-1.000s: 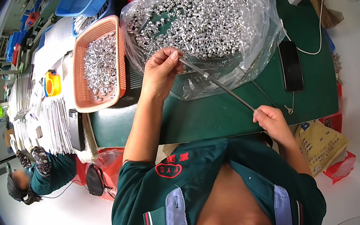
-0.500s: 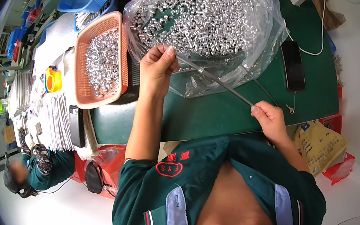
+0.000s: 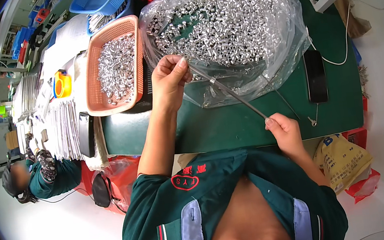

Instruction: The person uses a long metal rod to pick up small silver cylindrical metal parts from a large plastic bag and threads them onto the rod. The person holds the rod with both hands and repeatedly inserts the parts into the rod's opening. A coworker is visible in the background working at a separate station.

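A thin grey metal rod (image 3: 243, 100) slants between my two hands over the green table. My left hand (image 3: 170, 84) pinches its upper left end between thumb and fingers, close to the bag's near edge. The lower right end is gripped by my right hand (image 3: 286, 134), thumb on top, near the table's front edge. A small shiny metal sleeve (image 3: 213, 80) sits around the rod, nearer my left hand. Behind the rod, a clear plastic bag (image 3: 287, 65) lies spread open with a large heap of short silvery metal sleeves (image 3: 237, 25).
An orange basket (image 3: 91, 87) of small metal parts stands left of the bag, with blue baskets (image 3: 101, 0) behind. A black phone (image 3: 315, 76) and a thin rod (image 3: 285, 102) lie right. Farther left are paper stacks (image 3: 63, 128) and a seated co-worker (image 3: 58, 180).
The whole view has shifted slightly. My right hand has come a little left and nearer to me, so the rod slants somewhat more steeply. Both hands keep their grip.
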